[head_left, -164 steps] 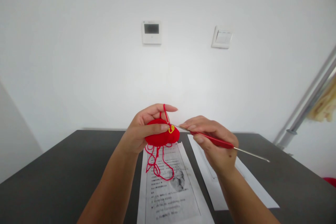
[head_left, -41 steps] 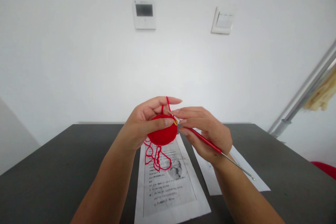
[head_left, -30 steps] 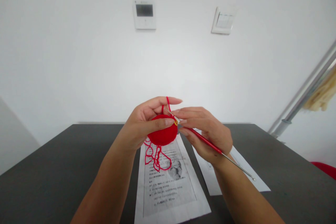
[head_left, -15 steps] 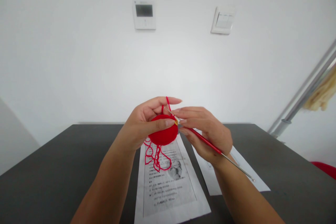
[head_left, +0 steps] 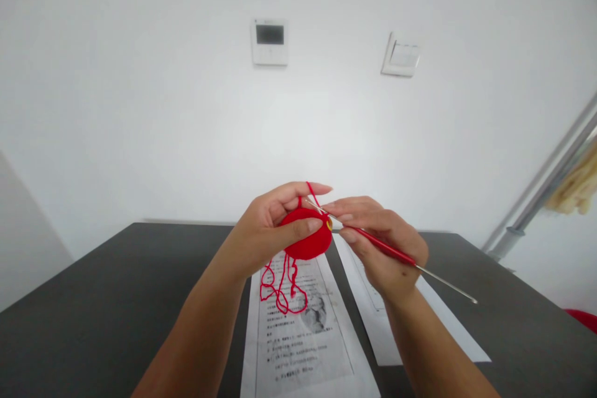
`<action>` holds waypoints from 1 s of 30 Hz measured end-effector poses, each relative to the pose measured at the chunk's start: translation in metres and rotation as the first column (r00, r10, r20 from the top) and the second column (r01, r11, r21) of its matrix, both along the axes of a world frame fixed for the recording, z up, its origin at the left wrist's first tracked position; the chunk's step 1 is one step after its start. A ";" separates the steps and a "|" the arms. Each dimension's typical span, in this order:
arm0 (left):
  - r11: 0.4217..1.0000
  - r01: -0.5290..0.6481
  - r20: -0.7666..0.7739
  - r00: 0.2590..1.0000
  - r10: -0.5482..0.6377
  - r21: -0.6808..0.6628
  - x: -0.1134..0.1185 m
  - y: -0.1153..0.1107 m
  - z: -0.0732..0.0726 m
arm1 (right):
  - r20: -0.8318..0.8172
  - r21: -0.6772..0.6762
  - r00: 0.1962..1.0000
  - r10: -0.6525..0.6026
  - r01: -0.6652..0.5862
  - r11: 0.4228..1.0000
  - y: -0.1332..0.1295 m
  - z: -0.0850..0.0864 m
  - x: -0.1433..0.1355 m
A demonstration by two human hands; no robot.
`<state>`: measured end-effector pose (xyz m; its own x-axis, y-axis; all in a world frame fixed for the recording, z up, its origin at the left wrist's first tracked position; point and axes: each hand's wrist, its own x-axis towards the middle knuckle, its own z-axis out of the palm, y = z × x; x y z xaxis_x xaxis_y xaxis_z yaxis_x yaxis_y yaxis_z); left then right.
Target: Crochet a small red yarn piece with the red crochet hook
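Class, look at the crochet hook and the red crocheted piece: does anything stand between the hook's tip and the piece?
Nothing visible does. The right hand holds the crochet hook, whose tip already reaches the top edge of the red crocheted piece, beside the yellow marker. The left hand pinches the piece from the other side.

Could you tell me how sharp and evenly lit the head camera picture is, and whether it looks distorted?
Head view: soft, even light, no hard shadows or glare on the white wall; both hands, left hand and right hand, and the crochet hook look fairly sharp; the printed sheet is too small to read; wide-lens bending tilts the metal pole.
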<state>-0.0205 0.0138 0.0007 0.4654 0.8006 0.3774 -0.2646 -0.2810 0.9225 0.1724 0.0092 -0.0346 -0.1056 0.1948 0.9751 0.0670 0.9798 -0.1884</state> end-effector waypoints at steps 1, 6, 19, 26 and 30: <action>1.000 -0.007 0.002 1.000 0.007 0.007 0.000 0.000 0.000 | -0.012 -0.016 1.000 0.015 -0.015 1.000 0.001 -0.001 0.001; 0.996 -0.068 0.045 0.997 0.065 0.060 0.002 -0.001 -0.001 | -0.043 -0.059 0.999 0.014 -0.017 0.998 0.002 -0.001 0.002; 0.978 -0.176 0.027 0.984 0.175 0.110 0.002 -0.003 0.003 | -0.130 -0.175 0.986 0.101 -0.123 0.977 0.001 0.002 0.002; 0.983 -0.169 0.025 0.986 0.167 0.069 0.003 -0.005 0.006 | -0.168 -0.279 0.954 0.247 -0.287 0.916 0.003 0.005 0.007; 0.982 -0.172 0.006 0.985 0.173 0.082 0.004 -0.006 0.006 | -0.157 -0.299 0.949 0.273 -0.309 0.903 0.005 0.007 0.012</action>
<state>-0.0161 0.0081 0.0065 0.3235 0.8351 0.4449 -0.2046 -0.3973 0.8946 0.1845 0.0139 -0.0276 -0.1019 0.4709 0.8763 -0.2502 0.8404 -0.4807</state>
